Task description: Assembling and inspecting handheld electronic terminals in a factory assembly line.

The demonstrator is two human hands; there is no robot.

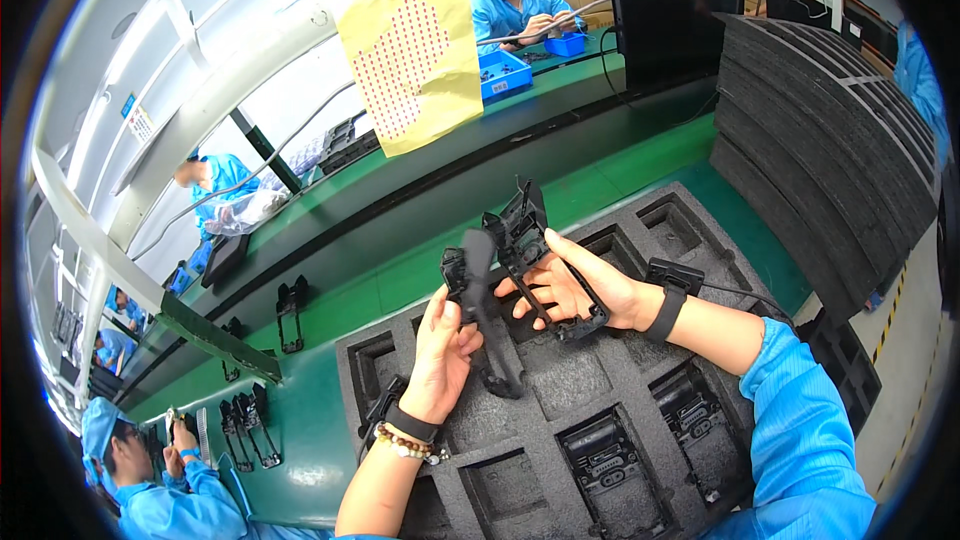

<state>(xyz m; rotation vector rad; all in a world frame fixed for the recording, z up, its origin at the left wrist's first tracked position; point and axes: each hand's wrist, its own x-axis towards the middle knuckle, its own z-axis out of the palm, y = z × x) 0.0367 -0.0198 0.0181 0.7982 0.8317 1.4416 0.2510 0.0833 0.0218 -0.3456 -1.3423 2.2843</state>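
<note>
My left hand (440,355) pinches a slim black plastic part (480,315), which is smeared by motion. Close to it on the right, my right hand (590,290) holds a black plastic frame (522,230) with two long legs, thumb on its side and the other fingers partly spread beneath. The two parts overlap in view; whether they touch I cannot tell. Both are held above a dark grey foam tray (565,375) with rectangular pockets. Black molded parts (603,455) lie in some of the nearer pockets.
A tall stack of foam trays (820,150) stands at the right. Several similar black frames (250,425) lie on the green bench at left. A white rack post (110,230) and a yellow dotted sheet (412,60) hang ahead. A co-worker (165,480) sits at lower left.
</note>
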